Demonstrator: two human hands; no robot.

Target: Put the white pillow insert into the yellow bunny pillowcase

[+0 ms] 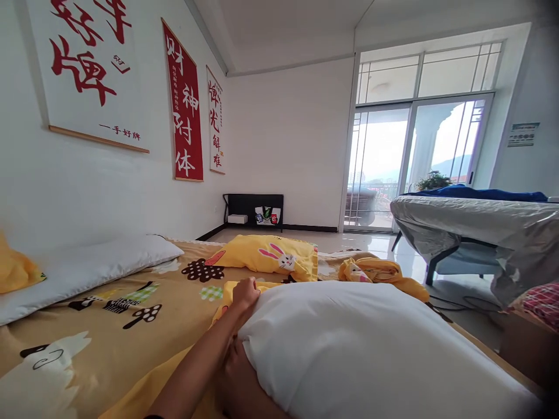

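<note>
A plump white pillow fills the lower right foreground, with a yellow pillowcase spread under its left side. My left hand is closed at the pillow's far left corner, gripping the yellow cloth there. Nearer to me, my right hand is closed against the pillow's left end, its fingers curled at the white fabric and partly hidden. Just beyond the pillow lies a yellow cushion with a rabbit face. A rolled yellow cloth rests to its right.
Beneath everything is a tan patterned bedsheet. Another white pillow lies along the left wall, with yellow fabric on it. A plastic-covered table and a chair stand right. A low black shelf is at the back.
</note>
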